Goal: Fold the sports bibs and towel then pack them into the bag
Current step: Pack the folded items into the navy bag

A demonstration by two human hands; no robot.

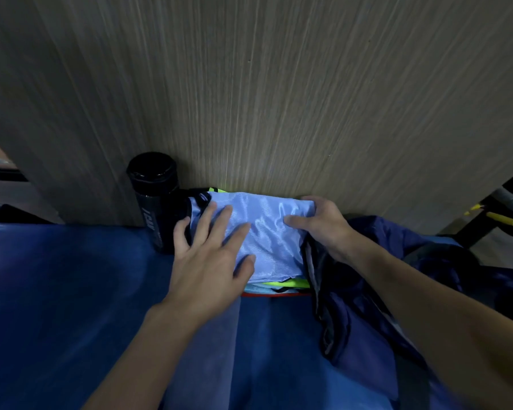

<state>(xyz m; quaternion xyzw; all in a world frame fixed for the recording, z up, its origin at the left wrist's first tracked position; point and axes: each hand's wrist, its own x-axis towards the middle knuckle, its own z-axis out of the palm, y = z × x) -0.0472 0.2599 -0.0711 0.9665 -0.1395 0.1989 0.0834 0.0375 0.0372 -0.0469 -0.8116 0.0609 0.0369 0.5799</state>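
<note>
- Forearms come in from the bottom edge of the frame, and we see both bare over a blue cover that fills the lower left.
- At the lower right a dark navy bag lies crumpled, with a grey edge facing the middle of the frame. We cannot tell whether it is open.
- At the centre our left hand lies flat, fingers straight and spread, pressing on a light blue bib.
- That bib tops a folded stack. A neon yellow bib shows at the stack's near edge, and a thin red edge peeps out below it.
- The stack sits just left of the bag, touching its grey edge.
- Our right hand grips the far right corner of the light blue bib, thumb on top and fingers curled over the edge.
- Left of the stack a black bottle stands upright and close beside it. White lettering runs down its side, too blurred for us to read.
- Behind everything a pale wood-grain panel fills the upper frame.
</note>
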